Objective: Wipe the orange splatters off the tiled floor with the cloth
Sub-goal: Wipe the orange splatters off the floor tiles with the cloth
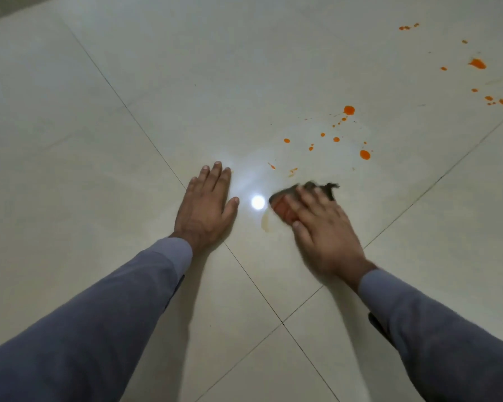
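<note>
While the left hand (pixel 206 205) lies flat on the pale tiled floor (pixel 99 140), fingers straight and close together beside a grout line, the right hand (pixel 321 227) presses down on a small dark cloth (pixel 285 203), its fingers spread over the top so that only the cloth's near-left part and a frayed far edge show. That hand is blurred, and the cloth carries an orange stain where it peeks out beside the thumb. Just left of the cloth a faint yellowish smear (pixel 265 221) marks the tile, and a bright round glare of light (pixel 258 202) sits between the two hands. Beyond the cloth, the nearest orange splatters (pixel 349 110) are scattered over the same tile: a few thin streaks close to the fingertips, then round drops further out. A second group of orange spots (pixel 477 63) lies well apart, toward the far right. Both arms wear grey-blue sleeves (pixel 436 329) reaching to the wrists.
</note>
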